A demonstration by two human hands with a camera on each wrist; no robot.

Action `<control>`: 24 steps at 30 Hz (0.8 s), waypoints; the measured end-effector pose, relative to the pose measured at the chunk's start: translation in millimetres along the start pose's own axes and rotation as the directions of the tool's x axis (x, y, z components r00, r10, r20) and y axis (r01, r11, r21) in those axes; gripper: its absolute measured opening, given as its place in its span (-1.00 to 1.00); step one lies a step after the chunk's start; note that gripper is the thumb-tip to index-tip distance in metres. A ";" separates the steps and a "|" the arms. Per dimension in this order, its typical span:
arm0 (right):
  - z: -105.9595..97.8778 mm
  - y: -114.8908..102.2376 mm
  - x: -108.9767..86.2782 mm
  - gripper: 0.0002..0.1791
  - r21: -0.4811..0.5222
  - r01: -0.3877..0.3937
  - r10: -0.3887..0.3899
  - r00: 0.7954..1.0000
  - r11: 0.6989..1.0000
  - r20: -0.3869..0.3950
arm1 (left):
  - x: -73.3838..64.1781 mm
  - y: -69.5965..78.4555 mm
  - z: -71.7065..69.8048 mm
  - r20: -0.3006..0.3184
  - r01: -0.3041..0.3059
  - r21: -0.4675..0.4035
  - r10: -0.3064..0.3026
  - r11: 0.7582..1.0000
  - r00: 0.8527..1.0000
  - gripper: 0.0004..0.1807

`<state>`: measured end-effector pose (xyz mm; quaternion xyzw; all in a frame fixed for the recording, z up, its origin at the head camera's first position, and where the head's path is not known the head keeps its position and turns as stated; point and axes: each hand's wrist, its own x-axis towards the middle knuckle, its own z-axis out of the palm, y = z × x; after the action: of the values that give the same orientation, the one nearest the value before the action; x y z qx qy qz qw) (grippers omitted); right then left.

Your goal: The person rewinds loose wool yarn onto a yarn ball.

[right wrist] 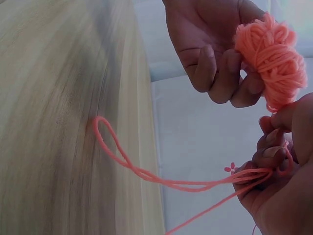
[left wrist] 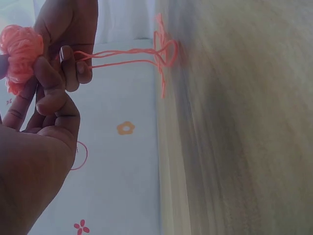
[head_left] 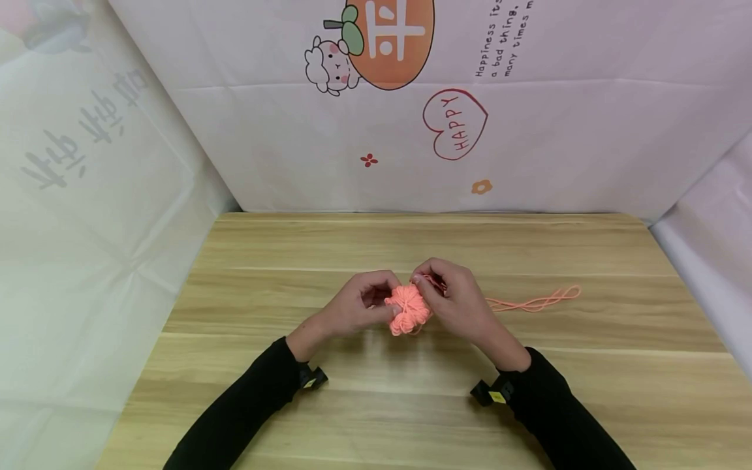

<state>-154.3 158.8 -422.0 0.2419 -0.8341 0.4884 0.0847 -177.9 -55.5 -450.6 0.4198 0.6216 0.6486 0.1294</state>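
A small coral-pink yarn bundle (head_left: pixel 408 308), wound round its middle with loops fanning out, is held above the wooden table. My left hand (head_left: pixel 362 305) pinches its left side between thumb and fingers. At its upper right edge, the thumb and forefinger of my right hand (head_left: pixel 453 295) pinch yarn. Loose strands (right wrist: pixel 195 186) pass through the curled lower fingers of that hand, as the right wrist view shows. They trail off to the right, where a looped yarn end (head_left: pixel 568 294) lies on the table. The bundle's wound middle (right wrist: pixel 279 63) faces the right wrist camera.
The light wooden table (head_left: pixel 376 405) spreads beneath both hands. Behind it hangs a white cloth (head_left: pixel 282 150) with printed drawings and lettering, and more white cloth (head_left: pixel 117 261) covers the left side. Black wrist cameras (head_left: pixel 492 393) sit at both sleeves.
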 end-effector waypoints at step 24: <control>4.6 13.1 -1.7 -0.90 -0.001 -0.043 0.043 0.999 0.999 0.000 | -0.4 2.2 -1.6 -0.157 -0.028 -0.208 -0.006 0.978 0.988 -0.70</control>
<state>-158.7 160.8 -435.2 0.2239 -0.8393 0.4897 0.0745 -178.0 -57.3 -448.5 0.3549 0.5556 0.7422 0.1200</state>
